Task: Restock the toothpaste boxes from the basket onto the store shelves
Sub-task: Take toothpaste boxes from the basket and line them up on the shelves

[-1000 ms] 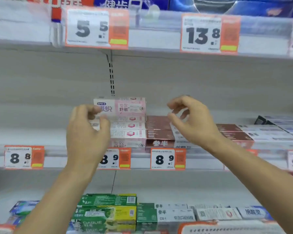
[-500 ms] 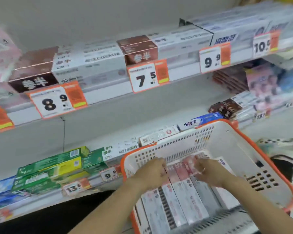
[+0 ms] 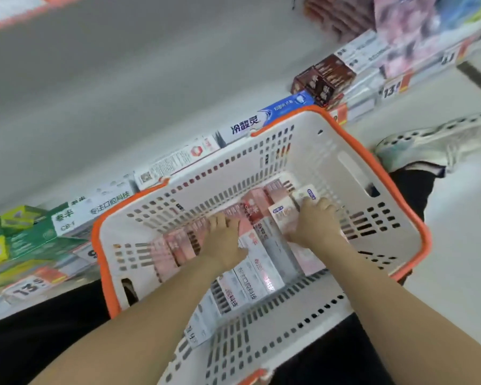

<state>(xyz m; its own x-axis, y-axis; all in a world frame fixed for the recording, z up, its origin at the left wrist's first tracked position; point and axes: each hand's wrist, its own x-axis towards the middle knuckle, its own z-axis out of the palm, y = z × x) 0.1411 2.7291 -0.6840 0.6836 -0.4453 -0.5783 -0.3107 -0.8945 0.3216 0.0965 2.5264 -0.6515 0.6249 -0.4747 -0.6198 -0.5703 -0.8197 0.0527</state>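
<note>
Store aisle: shelves (image 3: pixel 150 87) stocked along their front edge; basket (image 3: pixel 353 140), white with orange rim, on the person's lap below them. Contents: toothpaste boxes (image 3: pixel 261 276) laid flat on the basket floor, packed side by side from the left wall to the right. Left hand (image 3: pixel 225 241): fingers bent down onto the pink boxes at mid-floor; grip not discernible. Right hand (image 3: pixel 315 223): fingers curled over a pink box (image 3: pixel 282 213) toward the far right corner, apparently gripping it. Risks, as judged: tight packing could drag neighbouring boxes up with the lift; a partial hold could drop one; the basket could tip off the lap.
</note>
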